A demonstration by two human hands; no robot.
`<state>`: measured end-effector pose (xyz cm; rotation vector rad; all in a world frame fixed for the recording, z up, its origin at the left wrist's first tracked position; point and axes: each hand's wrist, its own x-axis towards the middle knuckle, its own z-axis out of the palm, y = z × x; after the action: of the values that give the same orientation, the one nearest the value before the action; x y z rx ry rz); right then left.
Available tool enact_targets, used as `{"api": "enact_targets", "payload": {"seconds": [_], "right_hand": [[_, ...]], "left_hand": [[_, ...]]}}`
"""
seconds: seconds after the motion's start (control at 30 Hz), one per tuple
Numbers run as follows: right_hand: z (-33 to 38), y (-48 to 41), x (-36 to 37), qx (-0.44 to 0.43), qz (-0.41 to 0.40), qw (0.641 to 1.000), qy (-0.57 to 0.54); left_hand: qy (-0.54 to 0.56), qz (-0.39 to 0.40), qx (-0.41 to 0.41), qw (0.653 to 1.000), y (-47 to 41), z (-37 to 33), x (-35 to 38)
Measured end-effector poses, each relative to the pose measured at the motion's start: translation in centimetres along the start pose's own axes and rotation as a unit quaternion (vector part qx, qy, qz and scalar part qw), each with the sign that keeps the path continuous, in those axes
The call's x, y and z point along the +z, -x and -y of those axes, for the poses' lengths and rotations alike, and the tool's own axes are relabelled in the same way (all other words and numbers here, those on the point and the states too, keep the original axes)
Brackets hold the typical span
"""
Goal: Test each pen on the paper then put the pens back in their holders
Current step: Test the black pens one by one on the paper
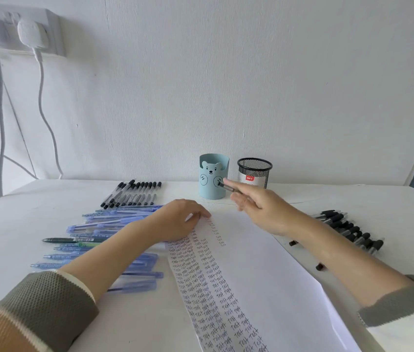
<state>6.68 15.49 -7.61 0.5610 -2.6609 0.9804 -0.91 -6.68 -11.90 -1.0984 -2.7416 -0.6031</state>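
A white paper (264, 270) covered in columns of the handwritten word "Test" lies on the table in front of me. My left hand (178, 219) rests on its upper left corner, fingers bent down onto the sheet. My right hand (259, 207) is raised above the paper's far end and pinches a black pen (228, 187) that points toward the light blue bear holder (213, 176). A black mesh holder (254, 172) stands just right of the bear holder. Neither holder shows pens sticking out.
A row of black capped pens (132, 194) lies at the back left. Several blue pens (114, 224) and a green pen (71, 240) lie under and beside my left forearm. More black pens (348, 228) lie at right, with two loose caps (293, 243). Cables hang from a wall socket (20, 29).
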Motion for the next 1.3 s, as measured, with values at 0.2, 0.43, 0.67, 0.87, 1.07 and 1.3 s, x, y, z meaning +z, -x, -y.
{"api": "enact_targets", "payload": {"seconds": [0.2, 0.43, 0.67, 0.87, 1.07, 1.3], "right_hand": [[-0.9, 0.2, 1.3, -0.015, 0.046, 0.999, 0.022], [-1.7, 0.6, 2.8, -0.001, 0.126, 0.989, 0.072], [-2.1, 0.2, 0.7, 0.049, 0.12, 0.988, 0.084], [-5.6, 0.8, -3.9, 0.256, 0.072, 0.888, 0.375], [-5.3, 1.1, -4.2, 0.276, 0.062, 0.881, 0.379], [-6.5, 1.0, -4.2, 0.259, 0.057, 0.868, 0.419]], "left_hand": [[0.002, -0.015, -0.045, 0.999, 0.3, 0.9, -0.7], [0.017, -0.017, -0.043, 0.999, 0.3, 1.0, -0.6], [-0.003, -0.035, -0.024, 0.999, 0.4, 1.1, -0.5], [0.077, -0.028, 0.045, 0.996, 0.1, -2.6, -1.1], [0.06, 0.019, 0.057, 0.996, 0.2, -3.5, 0.2], [0.051, -0.233, 0.078, 0.968, -0.1, -1.8, -3.8]]}}
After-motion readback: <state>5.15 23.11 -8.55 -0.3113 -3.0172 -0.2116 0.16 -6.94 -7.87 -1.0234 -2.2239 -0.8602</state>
